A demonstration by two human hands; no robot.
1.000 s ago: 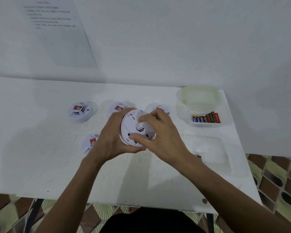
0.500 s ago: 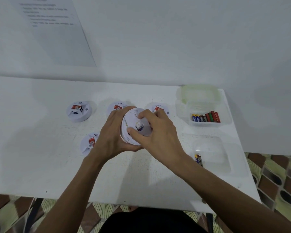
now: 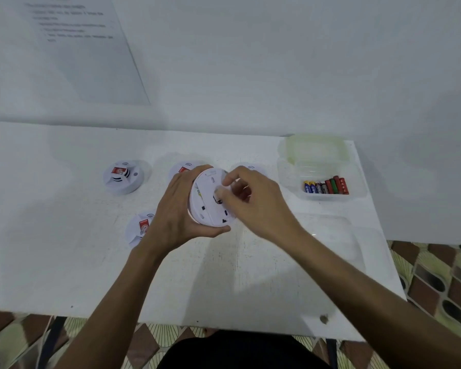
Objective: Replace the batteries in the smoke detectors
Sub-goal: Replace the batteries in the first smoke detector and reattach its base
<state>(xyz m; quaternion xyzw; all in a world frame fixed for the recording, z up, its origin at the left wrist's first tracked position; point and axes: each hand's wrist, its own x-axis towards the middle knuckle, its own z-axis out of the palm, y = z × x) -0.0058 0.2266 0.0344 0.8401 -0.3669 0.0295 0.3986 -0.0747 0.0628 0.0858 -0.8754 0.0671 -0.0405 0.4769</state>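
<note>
While the left hand point(image 3: 176, 209) grips the smoke detector point(image 3: 208, 206) by its rim above the table point(image 3: 64, 262), back turned up for access, the right hand point(image 3: 256, 206) pinches at its centre; the part pinched cannot be made out.

Dim, flat, bluish indoor light. Soft broad shadow on white scuffed tabletop point(image 3: 64, 262) beneath left hand point(image 3: 176, 217) and right hand point(image 3: 253, 206), so light from overhead. Right hand fingers motion-blurred over round white plastic smoke detector point(image 3: 206, 193) that left hand grips. Print on white paper sheet point(image 3: 91, 62) on wall point(image 3: 277, 62) soft, unreadable. Wide-angle bowing of tabletop edges; slight overall softness.
</note>
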